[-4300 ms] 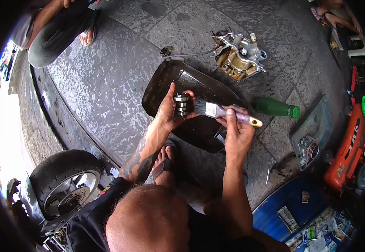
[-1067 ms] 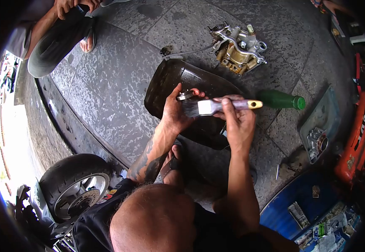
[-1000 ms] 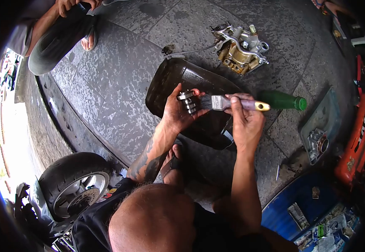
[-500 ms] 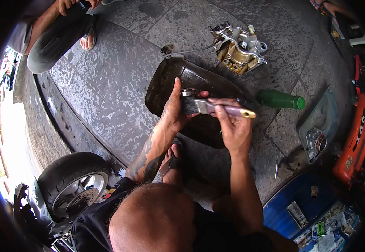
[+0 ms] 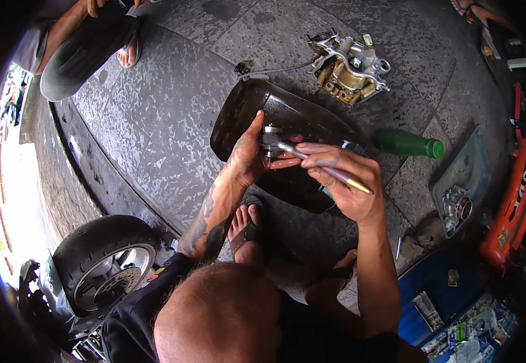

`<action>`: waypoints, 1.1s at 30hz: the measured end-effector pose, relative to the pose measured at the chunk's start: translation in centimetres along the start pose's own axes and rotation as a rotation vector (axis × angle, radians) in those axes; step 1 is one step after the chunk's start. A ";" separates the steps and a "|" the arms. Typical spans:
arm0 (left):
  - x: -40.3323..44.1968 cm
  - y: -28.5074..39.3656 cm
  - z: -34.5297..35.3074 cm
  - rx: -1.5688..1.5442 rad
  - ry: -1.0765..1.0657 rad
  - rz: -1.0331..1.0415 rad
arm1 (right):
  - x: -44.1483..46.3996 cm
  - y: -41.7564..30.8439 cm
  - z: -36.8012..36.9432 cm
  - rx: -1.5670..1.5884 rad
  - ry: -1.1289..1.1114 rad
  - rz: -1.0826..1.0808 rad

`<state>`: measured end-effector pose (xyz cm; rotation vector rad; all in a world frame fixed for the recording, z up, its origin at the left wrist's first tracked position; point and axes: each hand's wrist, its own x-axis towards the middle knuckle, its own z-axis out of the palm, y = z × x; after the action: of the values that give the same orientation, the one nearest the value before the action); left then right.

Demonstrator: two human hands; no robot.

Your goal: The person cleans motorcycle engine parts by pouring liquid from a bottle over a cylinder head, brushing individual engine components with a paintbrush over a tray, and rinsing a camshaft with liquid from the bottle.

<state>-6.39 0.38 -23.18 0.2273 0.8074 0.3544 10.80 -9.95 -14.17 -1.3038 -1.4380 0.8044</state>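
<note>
My left hand (image 5: 248,156) holds a small shiny metal engine part (image 5: 272,129) with a round end, thumb pointing up and fingers curled beneath it. In my right hand (image 5: 353,184) is a paintbrush (image 5: 339,175) with a purple and yellow handle. Its dark bristles touch the metal part, and they hide its middle. Both hands are above a dark, oily basin (image 5: 232,118) on the floor.
Beyond the basin lies an engine cylinder head (image 5: 350,72). A green bottle (image 5: 402,143) lies to the right, near a clear tray (image 5: 462,175) with a metal part. A motorcycle wheel (image 5: 105,260) stands at lower left, a red jack (image 5: 508,209) far right. Another person's leg (image 5: 87,60) is upper left.
My right hand has turned the brush, its handle end now tilting lower and nearer to me. The bristles have moved across the metal part, which stays in my left hand.
</note>
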 end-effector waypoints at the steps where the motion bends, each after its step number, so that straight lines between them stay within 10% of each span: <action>1: 0.3 0.0 -0.3 -0.039 -0.084 -0.006 | 0.4 -0.5 0.2 0.024 -0.037 -0.054; 33: 0.0 1.1 -0.4 -0.130 -0.087 -0.090 | -0.5 1.1 -0.4 0.100 -0.140 0.052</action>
<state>-6.95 1.46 -23.09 0.0840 0.7038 0.3087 11.45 -10.30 -15.20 -1.2332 -1.4577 1.0066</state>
